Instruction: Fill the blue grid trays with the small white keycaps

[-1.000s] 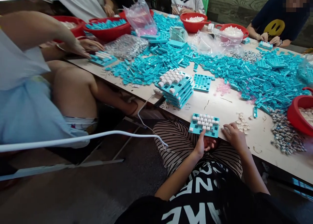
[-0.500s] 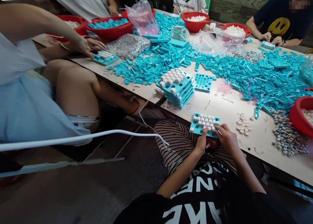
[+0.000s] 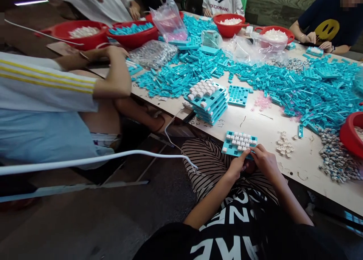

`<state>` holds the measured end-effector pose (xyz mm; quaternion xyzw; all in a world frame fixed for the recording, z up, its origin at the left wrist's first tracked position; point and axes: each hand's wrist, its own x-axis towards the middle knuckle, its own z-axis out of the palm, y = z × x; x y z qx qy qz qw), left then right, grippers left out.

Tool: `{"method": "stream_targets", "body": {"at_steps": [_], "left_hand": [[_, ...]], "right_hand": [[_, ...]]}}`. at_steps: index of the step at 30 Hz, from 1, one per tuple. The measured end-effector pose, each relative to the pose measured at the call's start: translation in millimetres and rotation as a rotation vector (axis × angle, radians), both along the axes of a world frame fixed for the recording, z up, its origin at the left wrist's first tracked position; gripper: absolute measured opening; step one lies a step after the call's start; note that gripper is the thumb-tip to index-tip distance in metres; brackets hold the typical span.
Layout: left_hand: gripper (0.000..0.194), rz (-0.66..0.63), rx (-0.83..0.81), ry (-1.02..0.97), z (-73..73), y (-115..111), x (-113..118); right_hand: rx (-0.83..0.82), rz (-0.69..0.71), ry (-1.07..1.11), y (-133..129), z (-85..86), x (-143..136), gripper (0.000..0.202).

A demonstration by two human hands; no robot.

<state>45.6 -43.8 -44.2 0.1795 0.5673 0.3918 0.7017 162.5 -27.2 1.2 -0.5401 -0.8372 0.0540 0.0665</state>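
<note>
A blue plate (image 3: 230, 151) with several white keycaps (image 3: 241, 139) in its upper and middle part sits over my lap at the table's edge. My left hand (image 3: 237, 165) grips its lower edge, the thumb resting on top near the lowest caps. At the plate's lower right corner, my right hand (image 3: 263, 158) has its fingers bent together by the left thumb; whether a small piece is between them is too small to tell. Beyond the plate stands a stack of blue plates (image 3: 211, 106), the top one bearing white caps. A single blue plate (image 3: 238, 95) lies beside the stack.
Loose blue pieces (image 3: 312, 89) cover much of the table (image 3: 320, 169). Clear caps (image 3: 285, 144) and small grey parts (image 3: 334, 156) lie at the right, near a red basket (image 3: 351, 133). A person's arm (image 3: 115, 76) is at left. A white cable (image 3: 113, 159) crosses the foreground.
My left thumb has shifted right along the plate's lower edge, closer to my right fingers. The person at left has swung an arm back toward the red baskets. The view has shifted slightly.
</note>
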Motion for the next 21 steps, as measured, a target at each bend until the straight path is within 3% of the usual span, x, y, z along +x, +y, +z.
{"method": "stream_targets", "body": {"at_steps": [15, 18, 21], "left_hand": [[0.047, 0.135, -0.032, 0.090, 0.4, 4, 9], [0.046, 0.086, 0.005, 0.061, -3.2, 4, 9], [0.048, -0.073, 0.078, -0.010, -9.4, -1, -9]], "right_hand": [[-0.139, 0.053, 0.005, 15, 11.7, 0, 0.022], [-0.131, 0.035, 0.033, 15, 11.0, 1, 0.022], [-0.118, 0.010, 0.133, 10, 6.6, 5, 0.022]]}}
